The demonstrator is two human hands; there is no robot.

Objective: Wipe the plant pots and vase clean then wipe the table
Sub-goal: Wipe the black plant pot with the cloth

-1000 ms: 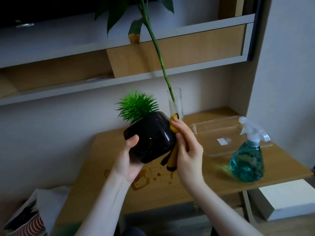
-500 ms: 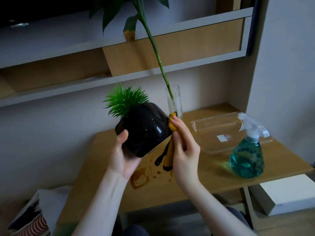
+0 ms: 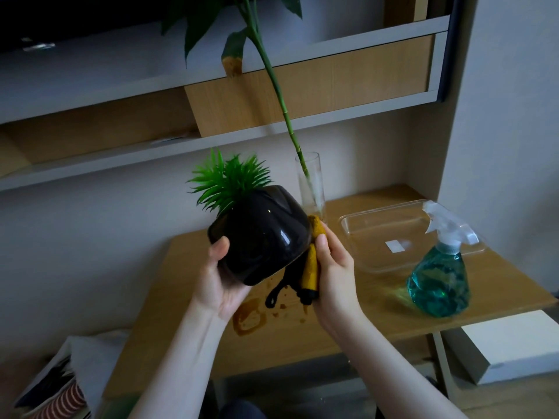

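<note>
Pot (image 3: 260,237) tilted upright again, cloth (image 3: 311,261) pressed by right fingers (image 3: 322,246).

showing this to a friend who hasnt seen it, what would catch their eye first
Most likely the glossy black pot with its spiky green plant, held tilted above the table by the left hand while the right hand presses a yellow cloth to its side. Next, the teal spray bottle at the right, and brown stains on the table.

A lived-in home room — a small light-wood side table (image 3: 378,309) against a plain wall, grey-and-wood wall shelving (image 3: 302,86) above it, a tall clear glass vase (image 3: 311,182) with a green stalk, a teal plastic spray bottle (image 3: 440,279), and striped folded fabric (image 3: 57,400) by the floor — domestic furnishings, not workplace ones.
</note>
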